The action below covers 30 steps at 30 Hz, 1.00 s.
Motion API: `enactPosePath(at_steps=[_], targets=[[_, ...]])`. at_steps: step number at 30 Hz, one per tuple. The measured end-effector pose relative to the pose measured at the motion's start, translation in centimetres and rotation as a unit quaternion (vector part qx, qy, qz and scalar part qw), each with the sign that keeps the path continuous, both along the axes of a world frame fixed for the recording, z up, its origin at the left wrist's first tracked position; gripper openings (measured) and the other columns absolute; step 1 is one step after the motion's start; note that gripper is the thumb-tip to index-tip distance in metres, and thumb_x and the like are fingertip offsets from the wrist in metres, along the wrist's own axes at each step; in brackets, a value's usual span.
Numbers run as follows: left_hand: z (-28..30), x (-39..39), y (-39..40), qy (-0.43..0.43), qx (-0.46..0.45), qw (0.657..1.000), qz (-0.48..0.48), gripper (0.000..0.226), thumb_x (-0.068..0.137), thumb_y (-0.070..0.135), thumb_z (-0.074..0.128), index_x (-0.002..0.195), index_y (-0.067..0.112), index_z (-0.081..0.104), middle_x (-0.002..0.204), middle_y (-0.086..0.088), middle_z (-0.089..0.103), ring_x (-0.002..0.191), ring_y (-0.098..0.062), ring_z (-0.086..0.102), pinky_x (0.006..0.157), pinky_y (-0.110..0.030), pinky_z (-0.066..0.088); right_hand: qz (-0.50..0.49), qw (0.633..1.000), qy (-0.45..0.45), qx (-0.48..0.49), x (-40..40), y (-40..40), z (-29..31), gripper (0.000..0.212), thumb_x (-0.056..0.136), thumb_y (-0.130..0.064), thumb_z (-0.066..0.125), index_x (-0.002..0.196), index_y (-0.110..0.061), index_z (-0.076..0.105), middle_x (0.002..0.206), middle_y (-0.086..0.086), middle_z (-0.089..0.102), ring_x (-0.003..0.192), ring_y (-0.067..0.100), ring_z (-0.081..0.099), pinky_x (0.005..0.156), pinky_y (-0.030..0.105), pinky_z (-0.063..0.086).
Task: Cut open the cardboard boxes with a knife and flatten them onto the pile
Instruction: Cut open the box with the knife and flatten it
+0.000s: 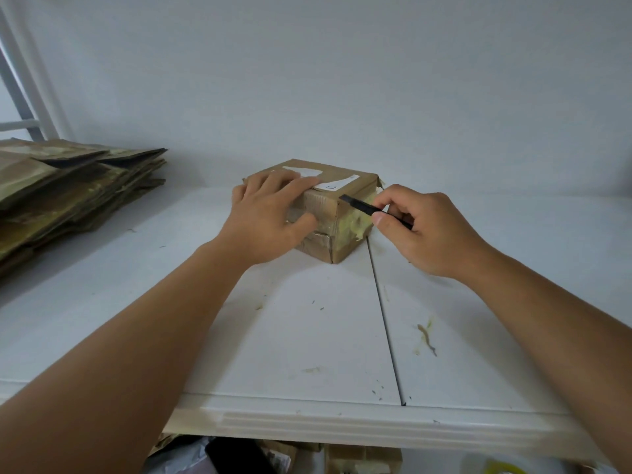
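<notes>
A small brown cardboard box (345, 196) with a torn white label and yellowish tape stands in the middle of the white table (307, 319). My left hand (270, 217) lies over its left top and front face, fingers spread on top and the thumb against the front. My right hand (420, 227) pinches a black knife (362, 205) just right of the box. The knife's tip touches the box's upper front corner edge. A pile of flattened cardboard (68, 193) lies at the far left of the table.
A white wall rises right behind the box. Bits of tape and cardboard litter the table (425, 336). A seam (386, 323) runs down the tabletop. More boxes and packaging (359, 460) lie on the floor below the front edge.
</notes>
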State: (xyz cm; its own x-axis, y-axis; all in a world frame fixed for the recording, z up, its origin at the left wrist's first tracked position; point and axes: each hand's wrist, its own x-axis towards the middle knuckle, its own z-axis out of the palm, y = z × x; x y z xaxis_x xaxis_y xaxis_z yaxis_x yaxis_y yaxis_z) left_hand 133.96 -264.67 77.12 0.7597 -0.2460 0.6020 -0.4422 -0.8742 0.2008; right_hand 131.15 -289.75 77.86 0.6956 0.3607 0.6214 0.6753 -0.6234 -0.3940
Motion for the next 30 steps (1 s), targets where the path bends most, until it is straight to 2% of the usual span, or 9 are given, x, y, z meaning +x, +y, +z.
enactPosePath(at_steps=[3, 8, 12, 17, 24, 30], targets=[[0.0, 0.2, -0.1, 0.002, 0.001, 1.0, 0.016, 0.072, 0.074, 0.064, 0.026, 0.142, 0.047, 0.042, 0.144, 0.015, 0.041, 0.136, -0.015, 0.026, 0.111, -0.039, 0.018, -0.02, 0.998, 0.032, -0.051, 0.2, -0.1, -0.3, 0.009, 0.094, -0.025, 0.057, 0.085, -0.025, 0.058, 0.056, -0.001, 0.049, 0.052, 0.016, 0.041, 0.053, 0.033, 0.035], [-0.4, 0.7, -0.1, 0.005, -0.014, 0.999, 0.043, 0.072, 0.078, 0.079, 0.025, 0.141, 0.049, 0.043, 0.144, 0.015, 0.041, 0.139, -0.015, 0.023, 0.112, -0.041, 0.015, -0.044, 0.992, 0.06, -0.102, 0.4, 0.0, -0.6, 0.01, 0.096, -0.025, 0.054, 0.087, -0.021, 0.059, 0.051, -0.013, 0.049, 0.051, 0.011, 0.042, 0.051, 0.03, 0.029], [-0.5, 0.9, -0.4, -0.01, -0.015, 0.998, 0.061, 0.072, 0.08, 0.086, 0.025, 0.138, 0.049, 0.045, 0.142, 0.016, 0.043, 0.138, -0.017, 0.026, 0.111, -0.042, 0.018, -0.06, 0.994, 0.041, -0.078, 0.4, 0.3, -0.6, 0.011, 0.096, -0.027, 0.053, 0.089, -0.021, 0.059, 0.055, -0.016, 0.052, 0.054, 0.012, 0.044, 0.051, 0.029, 0.029], [-0.5, 1.1, -0.5, -0.006, -0.041, 0.997, 0.064, 0.07, 0.082, 0.083, 0.02, 0.136, 0.049, 0.048, 0.141, 0.016, 0.044, 0.138, -0.015, 0.026, 0.11, -0.041, 0.017, -0.059, 0.996, 0.031, -0.066, 0.3, 0.8, -0.8, 0.011, 0.098, -0.027, 0.051, 0.092, -0.021, 0.058, 0.055, -0.02, 0.053, 0.054, 0.009, 0.046, 0.05, 0.028, 0.028], [-0.5, 0.9, -0.7, 0.002, -0.049, 0.997, 0.068, 0.074, 0.079, 0.082, 0.018, 0.137, 0.048, 0.049, 0.141, 0.016, 0.044, 0.137, -0.014, 0.024, 0.107, -0.036, 0.015, -0.04, 0.996, 0.029, -0.071, 0.0, 0.9, -0.7, 0.012, 0.098, -0.026, 0.052, 0.092, -0.018, 0.058, 0.055, -0.018, 0.052, 0.054, 0.01, 0.045, 0.05, 0.029, 0.028], [-0.4, 0.9, -0.6, 0.003, -0.047, 0.997, 0.064, 0.072, 0.08, 0.081, 0.018, 0.137, 0.048, 0.049, 0.142, 0.016, 0.044, 0.138, -0.015, 0.024, 0.109, -0.038, 0.016, -0.04, 0.997, 0.022, -0.055, -0.2, 1.1, -0.7, 0.013, 0.098, -0.025, 0.052, 0.09, -0.017, 0.058, 0.053, -0.015, 0.051, 0.052, 0.011, 0.044, 0.05, 0.029, 0.027]])
